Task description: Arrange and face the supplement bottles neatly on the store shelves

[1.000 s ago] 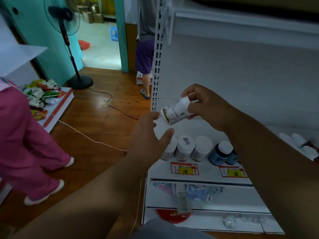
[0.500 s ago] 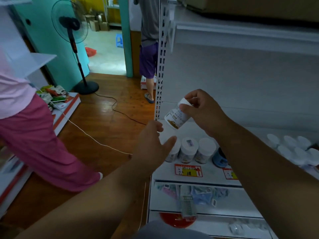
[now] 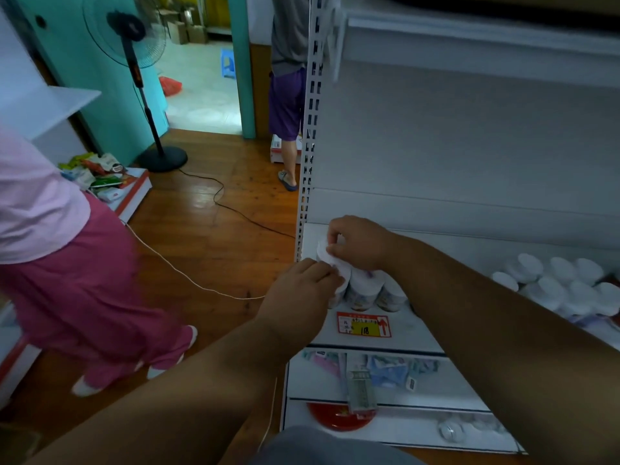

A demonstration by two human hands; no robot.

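The left hand (image 3: 303, 285) reached in from the aisle side, its fingers (image 3: 323, 268) curled against the near-left edge of a white cap; whether they pinched that cap or only steadied it could not be told, as the knuckles hid the contact. Directly beyond and slightly right of those fingers sat the held bottle (image 3: 323, 251), at the far left end of the shelf (image 3: 416, 333), hard by the perforated upright (image 3: 310, 129). Its long axis looked close to vertical, cap up, so the coming move seemed to be a downward seating and perhaps a twist to face the label. The right hand (image 3: 360, 243) came over the top, thumb and fingers clasped round the bottle's cap, and was the nearer of the two to it. Just under and right of that hand stood the front row of bottles (image 3: 365, 292), touching one another, above a red price tag (image 3: 364, 325). Well right of both hands lay a cluster of white-capped bottles (image 3: 563, 283).
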